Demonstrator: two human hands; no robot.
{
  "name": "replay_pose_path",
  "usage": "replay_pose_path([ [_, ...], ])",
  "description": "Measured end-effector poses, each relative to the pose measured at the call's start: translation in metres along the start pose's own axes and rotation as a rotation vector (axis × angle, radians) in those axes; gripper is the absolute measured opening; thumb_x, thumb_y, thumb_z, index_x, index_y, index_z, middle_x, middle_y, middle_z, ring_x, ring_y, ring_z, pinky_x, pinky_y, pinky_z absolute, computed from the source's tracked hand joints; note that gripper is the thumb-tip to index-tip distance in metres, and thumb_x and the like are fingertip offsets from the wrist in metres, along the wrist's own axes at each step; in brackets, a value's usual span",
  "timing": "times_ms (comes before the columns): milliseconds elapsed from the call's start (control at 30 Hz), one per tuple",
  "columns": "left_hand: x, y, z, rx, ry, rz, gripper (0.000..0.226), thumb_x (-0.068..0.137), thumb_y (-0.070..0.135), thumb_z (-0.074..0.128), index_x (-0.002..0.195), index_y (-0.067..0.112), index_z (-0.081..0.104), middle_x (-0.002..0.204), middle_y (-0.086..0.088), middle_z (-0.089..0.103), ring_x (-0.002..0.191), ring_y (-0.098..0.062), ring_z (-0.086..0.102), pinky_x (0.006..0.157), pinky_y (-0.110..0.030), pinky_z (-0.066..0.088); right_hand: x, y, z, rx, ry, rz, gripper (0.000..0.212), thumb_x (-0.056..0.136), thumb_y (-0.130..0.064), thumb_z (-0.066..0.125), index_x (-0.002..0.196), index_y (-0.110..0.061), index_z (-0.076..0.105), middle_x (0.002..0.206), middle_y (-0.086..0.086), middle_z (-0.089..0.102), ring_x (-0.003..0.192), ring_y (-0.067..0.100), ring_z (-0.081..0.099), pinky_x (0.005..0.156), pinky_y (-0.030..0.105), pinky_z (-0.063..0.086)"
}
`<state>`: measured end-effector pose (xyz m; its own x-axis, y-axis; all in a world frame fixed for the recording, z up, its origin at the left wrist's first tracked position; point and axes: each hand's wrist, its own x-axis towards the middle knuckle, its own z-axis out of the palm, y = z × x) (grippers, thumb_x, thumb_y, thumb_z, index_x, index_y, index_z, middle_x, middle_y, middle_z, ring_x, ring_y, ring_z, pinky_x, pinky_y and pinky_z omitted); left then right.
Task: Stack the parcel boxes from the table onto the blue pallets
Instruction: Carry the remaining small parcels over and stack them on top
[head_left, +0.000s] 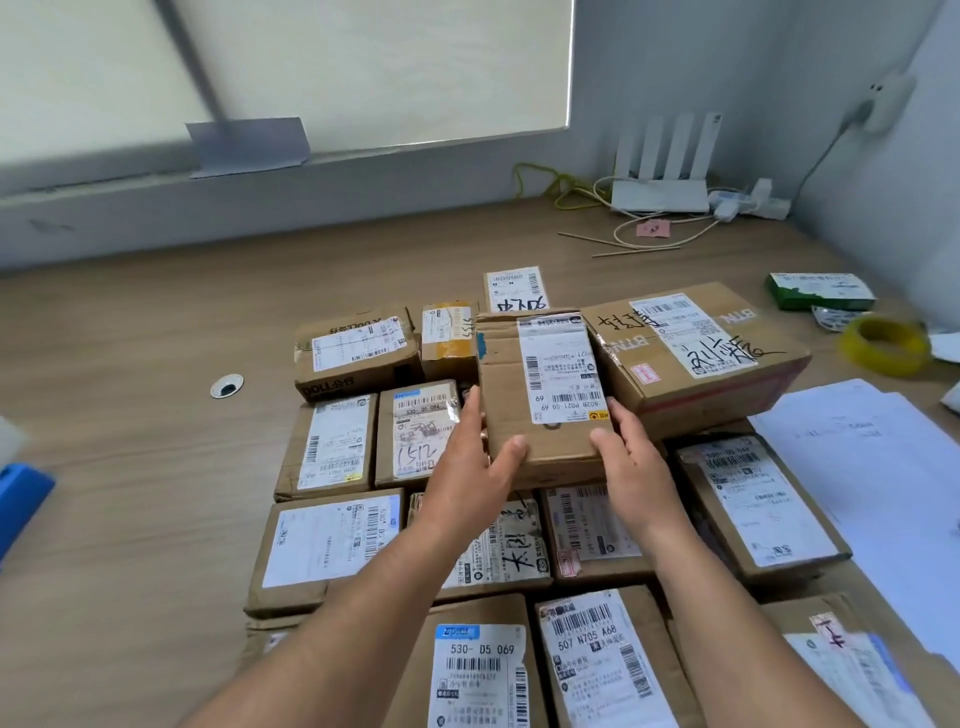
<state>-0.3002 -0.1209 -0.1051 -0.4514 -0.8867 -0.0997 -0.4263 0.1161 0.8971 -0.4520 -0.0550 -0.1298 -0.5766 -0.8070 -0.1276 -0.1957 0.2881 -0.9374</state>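
Several cardboard parcel boxes with white labels cover the middle of the wooden table. I hold one brown box above the others, its label facing up. My left hand grips its left side, thumb on the top near edge. My right hand grips its right side, thumb likewise on top. Beside it on the right lies a larger box with red tape. At the far left edge shows a piece of a blue pallet.
White paper sheets lie at the right. A yellow tape roll and a green carton sit at the far right. A white router with cables stands in the back corner. A round cable hole is at the left.
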Motion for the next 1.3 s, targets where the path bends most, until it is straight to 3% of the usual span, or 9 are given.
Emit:
replay_pose_path([
  [300, -0.016, -0.006, -0.004, -0.152, -0.058, 0.046, 0.067, 0.096, 0.02, 0.052, 0.144, 0.049, 0.014, 0.134, 0.017, 0.043, 0.123, -0.007, 0.047, 0.103, -0.036, 0.044, -0.008, 0.008, -0.015, 0.133, -0.168, -0.027, 0.05, 0.093, -0.032, 0.057, 0.139, -0.038, 0.04, 0.123, -0.006, 0.06, 0.106, 0.009, 0.059, 0.087, 0.036, 0.051],
  [400, -0.025, -0.01, -0.01, -0.16, -0.028, 0.072, 0.068, 0.096, 0.017, 0.052, 0.139, 0.052, 0.012, 0.138, 0.015, 0.04, 0.121, -0.002, 0.048, 0.1, -0.03, 0.047, -0.013, 0.006, -0.014, 0.133, -0.192, -0.079, 0.055, 0.089, -0.033, 0.064, 0.137, -0.04, 0.038, 0.13, -0.007, 0.054, 0.113, 0.003, 0.053, 0.096, 0.041, 0.048],
  [533, -0.039, -0.011, -0.026, -0.173, 0.021, 0.119, 0.065, 0.095, 0.011, 0.052, 0.134, 0.05, 0.016, 0.133, 0.018, 0.042, 0.111, 0.009, 0.05, 0.083, -0.012, 0.048, -0.021, -0.005, -0.006, 0.255, -0.253, -0.173, 0.061, 0.074, -0.038, 0.07, 0.124, -0.052, 0.039, 0.127, -0.006, 0.054, 0.11, 0.0, 0.057, 0.087, 0.025, 0.049],
  [600, -0.047, -0.012, -0.038, -0.162, 0.054, 0.136, 0.067, 0.095, 0.01, 0.053, 0.137, 0.048, 0.016, 0.137, 0.015, 0.041, 0.111, 0.006, 0.052, 0.083, -0.015, 0.049, -0.025, -0.012, 0.002, 0.264, -0.297, -0.217, 0.064, 0.064, -0.046, 0.071, 0.117, -0.062, 0.039, 0.124, -0.007, 0.056, 0.109, 0.004, 0.06, 0.079, 0.021, 0.052],
  [700, -0.062, -0.019, -0.06, -0.126, 0.101, 0.139, 0.071, 0.094, 0.014, 0.055, 0.145, 0.043, 0.014, 0.142, 0.009, 0.04, 0.118, -0.003, 0.051, 0.091, -0.029, 0.052, -0.03, -0.02, 0.02, 0.308, -0.383, -0.264, 0.073, 0.057, -0.047, 0.071, 0.123, -0.054, 0.038, 0.12, -0.001, 0.06, 0.101, 0.005, 0.065, 0.072, 0.016, 0.052],
  [867, -0.094, -0.028, -0.099, -0.112, 0.237, 0.149, 0.07, 0.086, 0.019, 0.056, 0.135, 0.054, 0.02, 0.13, 0.022, 0.049, 0.113, -0.004, 0.055, 0.087, -0.03, 0.054, -0.043, -0.04, 0.059, 0.344, -0.509, -0.327, 0.072, 0.057, -0.043, 0.074, 0.12, -0.054, 0.041, 0.119, 0.001, 0.063, 0.104, 0.01, 0.065, 0.08, 0.025, 0.055],
  [1067, -0.137, -0.043, -0.151, -0.129, 0.332, 0.135, 0.073, 0.081, 0.021, 0.058, 0.143, 0.041, 0.024, 0.126, 0.019, 0.052, 0.107, -0.001, 0.056, 0.083, -0.026, 0.054, -0.078, -0.066, 0.105, 0.293, -0.563, -0.412, 0.074, 0.065, -0.027, 0.075, 0.126, -0.048, 0.039, 0.118, -0.003, 0.063, 0.102, 0.006, 0.065, 0.077, 0.017, 0.052],
  [1200, -0.172, -0.054, -0.197, -0.077, 0.348, 0.123, 0.063, 0.091, 0.022, 0.06, 0.13, 0.056, 0.025, 0.121, 0.026, 0.05, 0.108, 0.009, 0.053, 0.082, -0.018, 0.052, -0.107, -0.083, 0.138, 0.281, -0.574, -0.437, 0.077, 0.056, -0.041, 0.075, 0.126, -0.05, 0.043, 0.116, -0.001, 0.065, 0.103, 0.012, 0.065, 0.084, 0.032, 0.056],
  [1300, -0.205, -0.069, -0.236, 0.027, 0.424, 0.072, 0.06, 0.092, 0.037, 0.056, 0.137, 0.052, 0.02, 0.129, 0.023, 0.046, 0.115, 0.006, 0.05, 0.085, -0.015, 0.046, -0.134, -0.099, 0.166, 0.269, -0.618, -0.456, 0.076, 0.054, -0.044, 0.074, 0.122, -0.053, 0.043, 0.113, -0.005, 0.065, 0.1, 0.007, 0.066, 0.082, 0.033, 0.057],
])
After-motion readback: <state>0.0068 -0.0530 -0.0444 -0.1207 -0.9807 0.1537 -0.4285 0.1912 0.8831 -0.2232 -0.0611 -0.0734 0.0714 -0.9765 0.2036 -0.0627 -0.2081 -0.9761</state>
